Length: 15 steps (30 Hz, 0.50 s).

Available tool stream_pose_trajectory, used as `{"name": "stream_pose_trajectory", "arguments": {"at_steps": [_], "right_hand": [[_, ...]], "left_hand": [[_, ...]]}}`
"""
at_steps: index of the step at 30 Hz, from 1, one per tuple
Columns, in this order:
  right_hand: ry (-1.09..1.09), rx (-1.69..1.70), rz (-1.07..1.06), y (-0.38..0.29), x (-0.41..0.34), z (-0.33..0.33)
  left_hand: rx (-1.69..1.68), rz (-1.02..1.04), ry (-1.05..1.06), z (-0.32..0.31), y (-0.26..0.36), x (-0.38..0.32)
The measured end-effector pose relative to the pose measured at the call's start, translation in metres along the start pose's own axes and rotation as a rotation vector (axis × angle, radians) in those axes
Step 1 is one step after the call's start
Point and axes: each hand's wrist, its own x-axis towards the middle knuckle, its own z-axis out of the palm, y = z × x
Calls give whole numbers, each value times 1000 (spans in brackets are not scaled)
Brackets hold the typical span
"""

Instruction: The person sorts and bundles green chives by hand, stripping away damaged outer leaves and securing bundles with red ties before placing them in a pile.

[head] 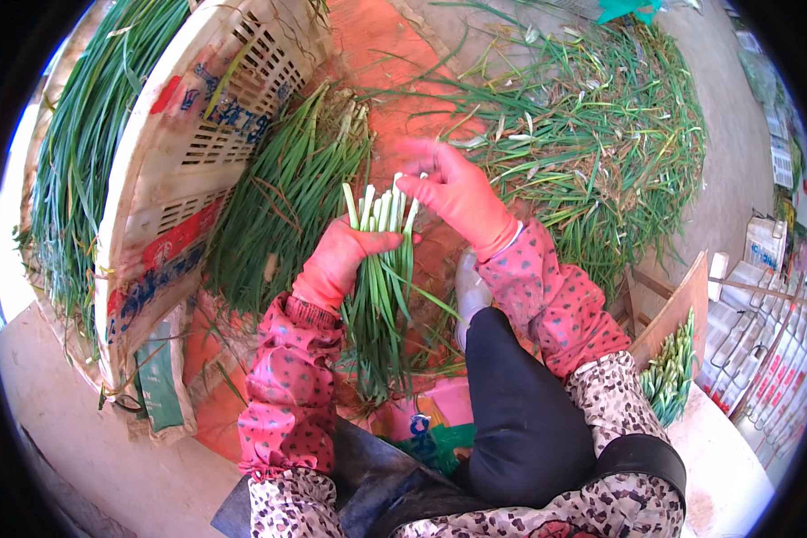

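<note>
My left hand [339, 252], in an orange-red rubber glove, is closed around a bunch of allium greens [383, 289] that look like garlic chives. Their pale cut-looking stem ends [370, 208] point up and away from me, while the dark leaves hang below the fist. Just right of the stem ends is my right hand [450, 191], gloved alike, with thumb and fingers apart. Its fingertips are blurred by motion, and the thumb tip overlaps the stems; whether it touches them is unclear. A larger pile of the same greens [289, 188] lies beyond my left hand.
A white plastic crate [168, 175] stands tilted on the left, more long greens [94, 148] behind it. Loose leaves and trimmings [598, 141] cover the floor at right. A wooden board [676, 302], trimmed greens [672, 370] and a metal rack [760, 350] are near my right arm.
</note>
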Motion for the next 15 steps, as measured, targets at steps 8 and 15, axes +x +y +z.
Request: {"name": "stream_pose_trajectory", "arguments": {"at_steps": [8,15], "right_hand": [[-110,-313,-114,19,-2,20],[49,-103,-19,33,-1,33]], "left_hand": [[-46,-72,-30,-1,-2,9],[76,-47,-26,-16,-8,7]]}}
